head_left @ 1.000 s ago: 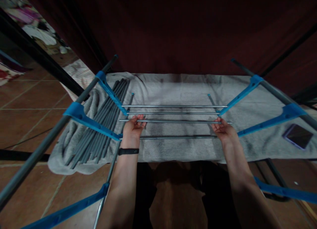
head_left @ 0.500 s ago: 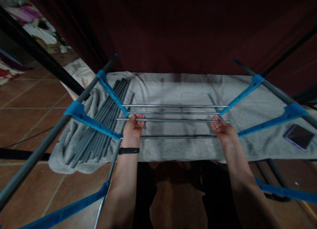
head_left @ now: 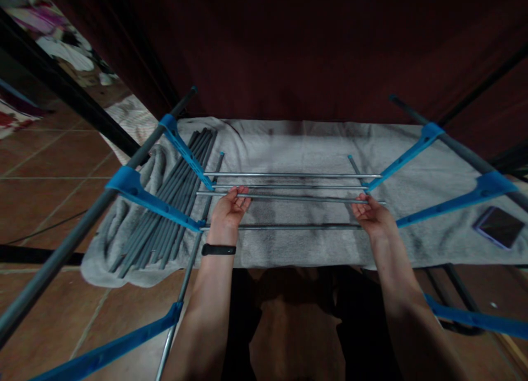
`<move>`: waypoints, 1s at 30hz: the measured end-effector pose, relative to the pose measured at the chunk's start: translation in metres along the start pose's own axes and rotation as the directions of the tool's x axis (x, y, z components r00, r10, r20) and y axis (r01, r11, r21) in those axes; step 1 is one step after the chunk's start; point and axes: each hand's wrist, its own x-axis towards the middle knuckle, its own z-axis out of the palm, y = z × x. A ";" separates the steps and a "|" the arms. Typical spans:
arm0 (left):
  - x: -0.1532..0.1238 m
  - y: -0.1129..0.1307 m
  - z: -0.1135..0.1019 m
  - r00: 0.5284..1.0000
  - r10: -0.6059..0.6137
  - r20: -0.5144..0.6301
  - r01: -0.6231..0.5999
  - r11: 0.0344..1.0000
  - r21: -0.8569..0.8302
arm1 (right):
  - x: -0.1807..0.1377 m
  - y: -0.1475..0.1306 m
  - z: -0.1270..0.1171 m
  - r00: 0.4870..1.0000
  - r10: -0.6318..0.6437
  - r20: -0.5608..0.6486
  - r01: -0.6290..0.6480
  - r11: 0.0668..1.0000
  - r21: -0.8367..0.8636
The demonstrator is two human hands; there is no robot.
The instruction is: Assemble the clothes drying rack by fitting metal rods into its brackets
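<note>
Both hands hold one loose grey metal rod [head_left: 297, 198] that runs left to right, its left end slightly higher in view. My left hand [head_left: 233, 205], with a black band at the wrist, has its fingers closed round the rod inboard of its left end. Near the other end my right hand [head_left: 368, 209] grips it, the tip sticking out past the fingers. Around them stands a rack frame of grey tubes [head_left: 78, 241] and blue plastic brackets [head_left: 159, 205]. Crossbars lie beyond the held rod, and a nearer crossbar [head_left: 297, 227] passes below the hands.
A bundle of grey tubes [head_left: 169, 199] rests at left on a grey cloth [head_left: 289, 254]. A phone [head_left: 499, 227] lies on the cloth at right. A dark red curtain [head_left: 289, 56] hangs behind. Tiled floor [head_left: 49, 205] shows at left.
My left hand has slid inward along the rod and risen slightly, so the rod now tilts a little. My right hand has barely moved.
</note>
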 end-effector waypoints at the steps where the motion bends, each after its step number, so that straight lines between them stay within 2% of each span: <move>1: 0.000 0.000 0.000 1.000 0.003 -0.002 -0.003 1.000 -0.006 | 0.000 0.000 -0.001 1.000 -0.001 0.006 0.001 1.000 -0.004; 13: -0.006 -0.001 0.005 0.999 0.028 -0.016 -0.027 1.000 0.009 | 0.001 0.000 -0.002 1.000 0.003 -0.001 -0.003 1.000 0.003; 18: -0.011 -0.007 0.011 0.994 0.109 0.015 -0.110 0.993 0.053 | 0.002 0.000 -0.002 1.000 0.003 -0.027 -0.003 1.000 0.000; 21: -0.015 -0.012 0.014 0.971 0.226 0.083 -0.233 0.969 0.081 | 0.004 0.000 -0.003 0.999 0.003 -0.038 -0.004 1.000 -0.003; 24: -0.016 -0.019 0.015 0.929 0.310 0.203 -0.332 0.939 0.085 | 0.006 0.001 -0.004 0.999 0.006 -0.036 -0.006 1.000 -0.005; 27: -0.018 -0.025 0.017 0.896 0.321 0.308 -0.361 0.929 0.084 | 0.007 0.003 -0.005 1.000 0.008 -0.025 -0.008 1.000 -0.001; 30: -0.020 -0.030 0.020 0.875 0.328 0.356 -0.373 0.925 0.067 | 0.008 0.004 -0.006 1.000 0.003 -0.030 -0.004 1.000 -0.008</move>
